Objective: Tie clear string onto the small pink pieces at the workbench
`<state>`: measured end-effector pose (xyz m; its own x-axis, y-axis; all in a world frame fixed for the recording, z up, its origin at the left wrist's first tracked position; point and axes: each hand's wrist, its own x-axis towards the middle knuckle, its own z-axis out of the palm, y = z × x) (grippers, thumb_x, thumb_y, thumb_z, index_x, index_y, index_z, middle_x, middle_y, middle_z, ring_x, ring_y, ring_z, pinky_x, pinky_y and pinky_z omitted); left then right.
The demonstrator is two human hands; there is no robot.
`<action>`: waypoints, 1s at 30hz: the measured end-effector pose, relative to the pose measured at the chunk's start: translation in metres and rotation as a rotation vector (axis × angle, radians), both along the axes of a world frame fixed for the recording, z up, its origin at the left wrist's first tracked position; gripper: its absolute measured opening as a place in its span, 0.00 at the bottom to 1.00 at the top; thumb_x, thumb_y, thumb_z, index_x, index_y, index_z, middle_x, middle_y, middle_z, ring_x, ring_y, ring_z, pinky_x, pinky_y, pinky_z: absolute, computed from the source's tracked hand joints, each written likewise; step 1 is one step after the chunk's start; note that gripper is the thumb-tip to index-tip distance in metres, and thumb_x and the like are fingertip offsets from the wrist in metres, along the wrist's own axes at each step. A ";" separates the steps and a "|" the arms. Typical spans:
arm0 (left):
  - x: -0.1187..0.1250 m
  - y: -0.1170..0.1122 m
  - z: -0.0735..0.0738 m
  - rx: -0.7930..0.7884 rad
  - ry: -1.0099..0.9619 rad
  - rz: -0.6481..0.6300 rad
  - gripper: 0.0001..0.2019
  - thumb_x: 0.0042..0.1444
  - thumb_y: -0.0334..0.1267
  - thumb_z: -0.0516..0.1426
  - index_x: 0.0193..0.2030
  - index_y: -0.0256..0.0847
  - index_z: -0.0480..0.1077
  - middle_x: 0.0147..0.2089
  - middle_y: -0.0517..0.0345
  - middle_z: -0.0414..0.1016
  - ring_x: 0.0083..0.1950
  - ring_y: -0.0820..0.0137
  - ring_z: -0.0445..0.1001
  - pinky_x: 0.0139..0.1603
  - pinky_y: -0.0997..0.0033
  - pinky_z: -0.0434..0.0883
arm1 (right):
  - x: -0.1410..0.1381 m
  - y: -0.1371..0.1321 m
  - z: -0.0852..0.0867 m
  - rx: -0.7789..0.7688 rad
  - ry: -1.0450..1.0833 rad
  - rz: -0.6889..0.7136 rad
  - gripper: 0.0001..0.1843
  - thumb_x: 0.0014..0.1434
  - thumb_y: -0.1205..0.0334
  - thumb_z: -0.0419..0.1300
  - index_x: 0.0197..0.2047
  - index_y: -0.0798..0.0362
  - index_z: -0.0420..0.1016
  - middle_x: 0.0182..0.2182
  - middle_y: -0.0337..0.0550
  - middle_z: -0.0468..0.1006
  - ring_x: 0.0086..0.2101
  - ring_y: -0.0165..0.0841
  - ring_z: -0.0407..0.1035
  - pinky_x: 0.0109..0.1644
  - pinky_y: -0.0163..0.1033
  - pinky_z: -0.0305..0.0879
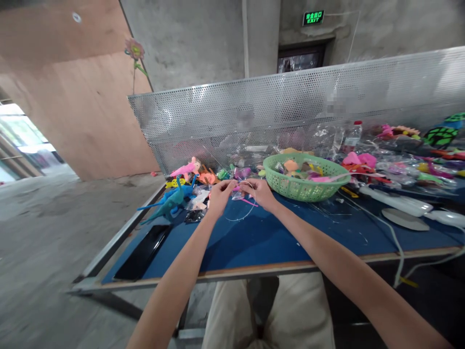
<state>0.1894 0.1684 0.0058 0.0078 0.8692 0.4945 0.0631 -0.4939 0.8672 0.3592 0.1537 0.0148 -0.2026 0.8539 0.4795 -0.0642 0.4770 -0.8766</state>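
My left hand (pixel 220 193) and my right hand (pixel 258 192) meet over the blue table top (pixel 261 237), fingers pinched together. Between them they hold a small pink piece (pixel 242 194) in clear wrap, with a thin clear loop of cord (pixel 244 213) hanging down from it. Just right of my right hand stands a green plastic basket (pixel 308 186) filled with several colourful toy pieces. Left of my left hand lie blue toy dinosaurs (pixel 170 201) and a pink toy (pixel 186 168).
A perforated metal screen (pixel 290 106) runs along the table's far side. Many wrapped colourful toys (pixel 399 160) cover the right end. A white tool with a cable (pixel 399 202) and a grey disc (pixel 401 219) lie at right. A black flat tray (pixel 143 252) sits at the left edge.
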 end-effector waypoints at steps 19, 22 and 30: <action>-0.001 -0.017 0.015 0.216 0.324 0.059 0.14 0.64 0.47 0.55 0.40 0.37 0.75 0.36 0.54 0.78 0.37 0.68 0.73 0.40 0.71 0.68 | -0.009 0.002 -0.008 -0.210 0.201 0.179 0.22 0.44 0.49 0.75 0.36 0.55 0.79 0.28 0.41 0.81 0.26 0.31 0.75 0.38 0.41 0.75; -0.002 -0.018 0.017 0.234 0.354 0.056 0.14 0.66 0.45 0.52 0.40 0.38 0.74 0.36 0.54 0.77 0.38 0.68 0.73 0.41 0.70 0.68 | -0.008 0.001 -0.006 -0.193 0.186 0.192 0.21 0.45 0.48 0.75 0.35 0.55 0.78 0.28 0.39 0.80 0.27 0.31 0.75 0.39 0.40 0.75; -0.003 -0.014 0.014 -0.010 0.180 -0.074 0.23 0.58 0.57 0.59 0.43 0.37 0.78 0.26 0.60 0.70 0.25 0.75 0.64 0.26 0.74 0.62 | -0.007 0.003 -0.006 -0.154 0.152 0.188 0.23 0.46 0.46 0.74 0.37 0.54 0.78 0.27 0.38 0.79 0.26 0.31 0.73 0.37 0.40 0.74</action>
